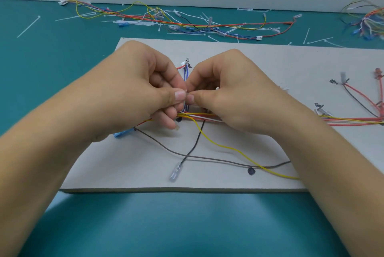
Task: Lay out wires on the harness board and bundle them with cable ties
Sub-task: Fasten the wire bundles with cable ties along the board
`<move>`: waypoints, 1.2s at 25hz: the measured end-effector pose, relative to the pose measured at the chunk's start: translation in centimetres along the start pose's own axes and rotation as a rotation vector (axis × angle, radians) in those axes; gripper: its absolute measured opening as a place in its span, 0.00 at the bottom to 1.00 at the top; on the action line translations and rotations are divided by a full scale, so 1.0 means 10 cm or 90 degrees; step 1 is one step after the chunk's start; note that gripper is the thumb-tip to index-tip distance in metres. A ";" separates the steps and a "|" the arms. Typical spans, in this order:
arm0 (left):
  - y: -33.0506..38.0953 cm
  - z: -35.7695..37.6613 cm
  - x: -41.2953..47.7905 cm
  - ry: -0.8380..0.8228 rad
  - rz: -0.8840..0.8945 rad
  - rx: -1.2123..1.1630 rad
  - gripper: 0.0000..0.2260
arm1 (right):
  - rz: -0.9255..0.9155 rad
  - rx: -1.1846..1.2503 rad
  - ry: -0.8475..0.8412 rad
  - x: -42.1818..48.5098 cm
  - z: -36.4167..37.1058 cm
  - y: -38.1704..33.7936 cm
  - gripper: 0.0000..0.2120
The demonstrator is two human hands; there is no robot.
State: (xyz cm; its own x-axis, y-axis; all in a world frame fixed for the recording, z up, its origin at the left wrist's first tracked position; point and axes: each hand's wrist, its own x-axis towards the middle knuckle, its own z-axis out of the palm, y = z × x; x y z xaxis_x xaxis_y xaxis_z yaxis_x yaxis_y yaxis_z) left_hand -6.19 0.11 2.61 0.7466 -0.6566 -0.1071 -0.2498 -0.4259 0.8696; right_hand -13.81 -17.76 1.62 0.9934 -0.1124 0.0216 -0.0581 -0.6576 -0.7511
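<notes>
A: Both hands meet over the middle of the board. Left hand (141, 94) and right hand (228, 98) each press thumb tight to forefinger, the other fingers curled under.

B: And what's in the pinch?

A: A small pale strip (185, 91), a cable tie by the look of it, though it's too small to be sure. It sits right at the blue wires (185, 75), which run up from the pinch to their little plugs.

B: How will that handle?

A: Light as anything, I'd say. It's thin, slick, springy plastic that wants to flick loose. The wires are soft and limp, and they go wherever they're pushed. The best hold is fingertips only, close to the tie's head, with the wires gathered snug beside it.

B: Where's the rest of the harness?

A: The main bundle (209, 115), red, yellow and white, lies across the board (270, 65) just under the fingers and passes beneath the right hand. A yellow wire (226, 147) and a black wire (194, 146) peel off toward the near edge, crossing a grey wire (207, 158).

B: Anything in the way?

A: Those loose strands could snag a wrist. A blue plug (122, 133) peeks out beside the left wrist. Beyond the board, on the green table (62, 59), lie spare ties (28, 27) and a heap of wires (187, 23), well apart.
</notes>
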 end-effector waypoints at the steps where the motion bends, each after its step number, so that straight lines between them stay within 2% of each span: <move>1: 0.00 0.01 0.00 -0.001 0.003 -0.013 0.06 | 0.005 0.001 0.002 0.00 0.00 0.00 0.04; 8: -0.03 0.01 0.05 -0.008 -0.008 -0.040 0.04 | 0.022 0.030 0.001 0.02 0.01 0.01 0.06; 30: -0.07 -0.01 0.08 -0.022 0.000 -0.002 0.07 | -0.034 -0.054 -0.028 -0.01 -0.02 -0.02 0.07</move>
State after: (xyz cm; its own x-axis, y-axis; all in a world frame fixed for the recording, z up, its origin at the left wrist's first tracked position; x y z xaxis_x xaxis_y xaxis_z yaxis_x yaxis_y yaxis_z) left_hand -5.40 -0.06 1.95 0.7247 -0.6777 -0.1245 -0.2478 -0.4249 0.8707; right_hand -13.90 -17.76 1.86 0.9986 -0.0440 0.0292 -0.0117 -0.7231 -0.6907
